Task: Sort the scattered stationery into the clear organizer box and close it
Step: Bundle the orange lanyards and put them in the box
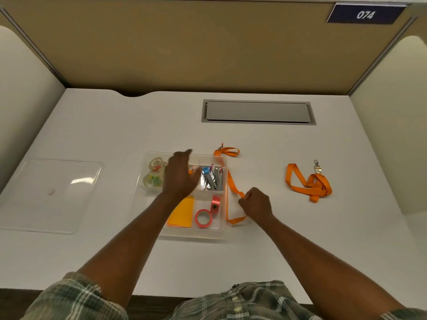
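The clear organizer box [223, 229] sits mid-table with clear tape rolls [153, 173], metal clips [211, 180], orange sticky notes [182, 213] and two pink tape rolls [204, 217] in its compartments. My left hand [179, 176] hovers over the box's middle, fingers apart, holding nothing that shows. My right hand [255, 202] pinches an orange lanyard [232, 185] that trails along the box's right side, its clip end [223, 150] lying past the box's far corner. A second orange lanyard [310, 184] lies bunched further right.
The clear lid [53, 195] lies flat on the table at the left. A grey cable hatch [258, 112] is set into the desk behind. Beige partition walls [184, 42] enclose three sides.
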`<act>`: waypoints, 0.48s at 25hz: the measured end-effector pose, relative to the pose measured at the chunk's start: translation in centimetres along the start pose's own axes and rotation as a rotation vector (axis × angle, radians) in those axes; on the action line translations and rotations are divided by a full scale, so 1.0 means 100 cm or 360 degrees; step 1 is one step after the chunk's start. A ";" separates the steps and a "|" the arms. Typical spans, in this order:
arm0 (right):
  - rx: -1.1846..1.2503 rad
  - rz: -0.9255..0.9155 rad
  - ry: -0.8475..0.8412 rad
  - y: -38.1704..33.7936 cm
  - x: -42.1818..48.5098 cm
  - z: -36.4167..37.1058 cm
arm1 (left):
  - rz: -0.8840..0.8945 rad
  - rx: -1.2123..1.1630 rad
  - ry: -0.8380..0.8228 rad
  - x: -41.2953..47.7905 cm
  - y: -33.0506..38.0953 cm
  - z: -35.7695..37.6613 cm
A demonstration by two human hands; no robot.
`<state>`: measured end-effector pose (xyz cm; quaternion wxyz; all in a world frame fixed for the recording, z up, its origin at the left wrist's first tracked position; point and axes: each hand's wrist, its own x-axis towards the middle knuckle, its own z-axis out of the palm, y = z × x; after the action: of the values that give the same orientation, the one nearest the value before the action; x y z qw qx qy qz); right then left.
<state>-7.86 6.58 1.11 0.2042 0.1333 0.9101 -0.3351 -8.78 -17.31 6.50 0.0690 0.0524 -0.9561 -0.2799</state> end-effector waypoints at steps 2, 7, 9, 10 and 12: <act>0.0328 -0.0078 -0.0006 -0.015 -0.003 -0.035 | 0.0332 0.0009 -0.0414 0.003 0.034 0.008; 0.0553 -0.0511 -0.0114 -0.072 -0.021 -0.134 | 0.0336 -0.0372 -0.0813 0.016 0.114 0.030; 0.0670 -0.0630 -0.0204 -0.091 -0.030 -0.171 | 0.0231 -0.0746 -0.0782 0.022 0.138 0.036; 0.0725 -0.0695 -0.0277 -0.097 -0.034 -0.189 | 0.0180 -0.0873 -0.0784 0.025 0.148 0.039; 0.0803 -0.0807 -0.0340 -0.106 -0.039 -0.220 | 0.0035 -0.1002 -0.0822 0.030 0.158 0.047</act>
<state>-14.68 12.96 24.06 0.1693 -0.0861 0.7765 -0.6008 -13.50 -2.00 11.45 -0.1578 -0.0535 -0.8101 -0.5622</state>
